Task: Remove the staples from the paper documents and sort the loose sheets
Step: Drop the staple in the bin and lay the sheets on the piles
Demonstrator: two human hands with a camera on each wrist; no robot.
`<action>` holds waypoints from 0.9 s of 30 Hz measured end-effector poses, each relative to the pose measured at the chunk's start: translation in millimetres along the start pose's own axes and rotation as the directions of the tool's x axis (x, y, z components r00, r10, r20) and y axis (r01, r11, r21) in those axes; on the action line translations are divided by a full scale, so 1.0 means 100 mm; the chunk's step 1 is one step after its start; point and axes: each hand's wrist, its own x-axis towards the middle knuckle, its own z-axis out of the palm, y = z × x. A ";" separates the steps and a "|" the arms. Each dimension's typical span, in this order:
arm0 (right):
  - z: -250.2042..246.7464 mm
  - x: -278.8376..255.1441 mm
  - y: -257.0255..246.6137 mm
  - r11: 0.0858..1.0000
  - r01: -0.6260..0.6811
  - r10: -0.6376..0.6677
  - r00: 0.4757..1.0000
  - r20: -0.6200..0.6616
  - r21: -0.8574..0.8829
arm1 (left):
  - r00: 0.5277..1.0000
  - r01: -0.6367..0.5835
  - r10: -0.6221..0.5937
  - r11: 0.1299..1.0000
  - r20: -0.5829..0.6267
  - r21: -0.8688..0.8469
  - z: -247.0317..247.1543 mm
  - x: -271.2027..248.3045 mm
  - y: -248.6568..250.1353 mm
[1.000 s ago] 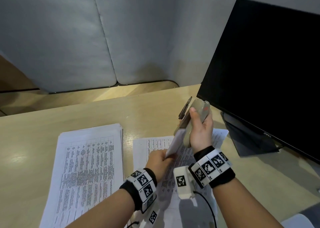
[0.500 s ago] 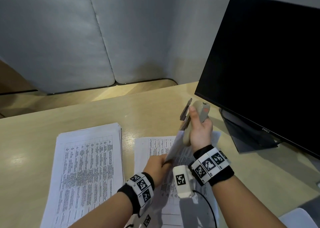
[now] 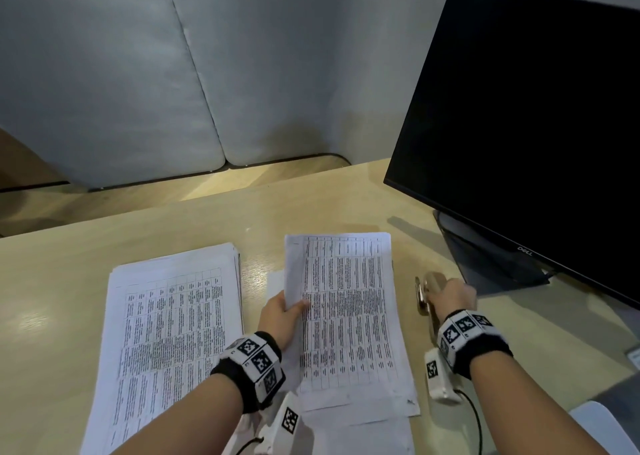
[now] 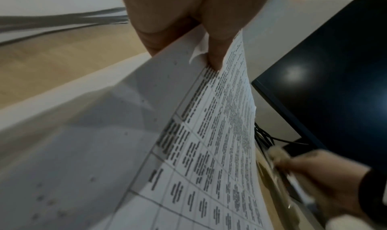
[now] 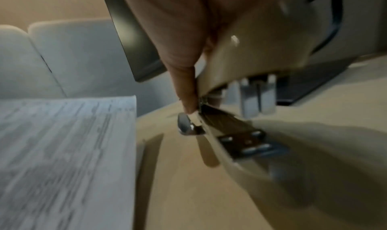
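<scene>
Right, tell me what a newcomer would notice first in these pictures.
Probably the big black monitor looming over the right of the wooden desk. Next, the printed sheets: a thick stack lying on the left, and a document at centre that the left hand pinches by its left edge. On the right, the right hand grips a beige stapler low over the desk beside the monitor stand.

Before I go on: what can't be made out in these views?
- Printed text on the held sheets: too small in head view, blurred in left wrist view.
- Any staple left: corner under the left hand fingers.
- Stapler: mostly behind the right hand; motion-blurred in right wrist view.
- Left stack: bottom cut off.
</scene>
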 end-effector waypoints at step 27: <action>1.45 -1.92 -1.82 0.778 0.620 -0.571 0.631 0.526 0.101 | 0.729 0.494 -0.252 0.837 -0.636 0.236 -2.14 0.24 -1.04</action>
